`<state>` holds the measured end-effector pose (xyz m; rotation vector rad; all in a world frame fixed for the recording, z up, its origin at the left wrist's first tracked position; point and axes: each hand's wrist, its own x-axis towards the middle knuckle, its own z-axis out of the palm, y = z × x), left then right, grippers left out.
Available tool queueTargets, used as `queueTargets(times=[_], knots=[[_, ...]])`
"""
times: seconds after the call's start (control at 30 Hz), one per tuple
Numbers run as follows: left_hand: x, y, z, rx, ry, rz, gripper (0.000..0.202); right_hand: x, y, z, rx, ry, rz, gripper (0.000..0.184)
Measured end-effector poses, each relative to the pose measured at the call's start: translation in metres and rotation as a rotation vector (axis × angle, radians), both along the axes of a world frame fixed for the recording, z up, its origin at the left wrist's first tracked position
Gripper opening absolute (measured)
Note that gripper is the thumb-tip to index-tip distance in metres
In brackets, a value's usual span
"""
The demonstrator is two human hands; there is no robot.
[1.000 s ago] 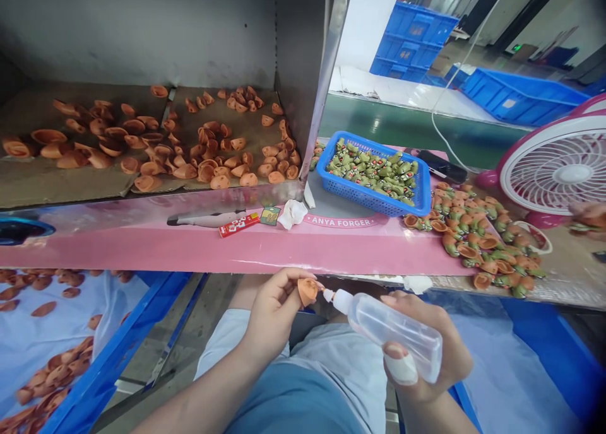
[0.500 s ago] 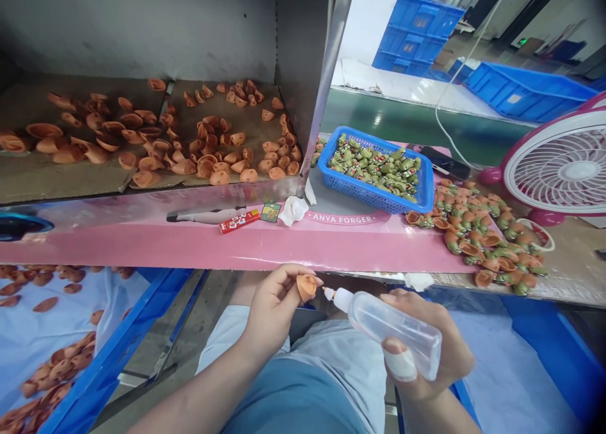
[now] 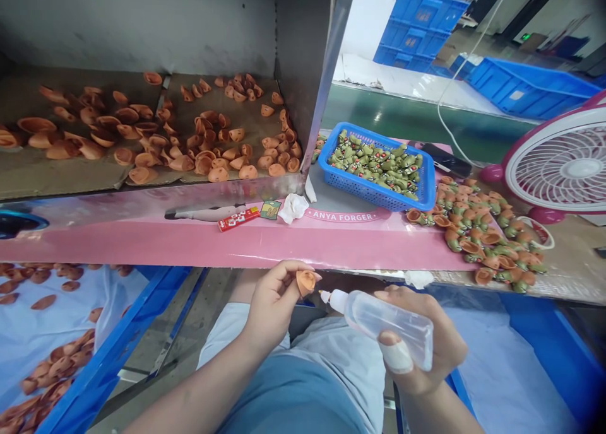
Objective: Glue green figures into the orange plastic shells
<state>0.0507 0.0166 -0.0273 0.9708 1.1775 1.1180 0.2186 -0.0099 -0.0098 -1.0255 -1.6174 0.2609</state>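
Observation:
Between thumb and fingers, my left hand (image 3: 272,308) pinches a small orange cup-shaped piece (image 3: 305,282) just past the table's front edge. My right hand (image 3: 426,339) is wrapped round a clear squeeze bottle (image 3: 388,323), with a white covering on the thumb. The bottle lies tilted, its white nozzle pointing left at the orange piece, a small gap between tip and piece. Similar orange pieces (image 3: 203,163) lie scattered in the grey booth. On the right of the table, orange pieces joined to green figures (image 3: 492,235) sit in a cluster.
A blue basket (image 3: 379,197) of small green figures stands on the pink mat (image 3: 237,248), near a crumpled tissue (image 3: 293,208) and a red packet (image 3: 239,219). A fan (image 3: 563,163) is at the right. Blue crates (image 3: 113,352) lined with sheeting flank my legs.
The bottle in my right hand has shifted slightly left and its tilt has changed a little. My left hand still pinches the orange piece, almost unmoved.

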Motion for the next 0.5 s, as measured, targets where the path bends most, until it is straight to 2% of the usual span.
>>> queueTargets(times=[0.2,0.5], knots=[[0.0009,0.0011,-0.0007,-0.005,0.015,-0.007,0.004,-0.0001,0.0013,-0.0036,-0.010,0.049,0.038,0.027],[-0.0001,0.0024,-0.0058,-0.019,0.005,-0.024,0.006,-0.0057,0.0036,-0.0007,-0.031,0.064,0.000,0.026]])
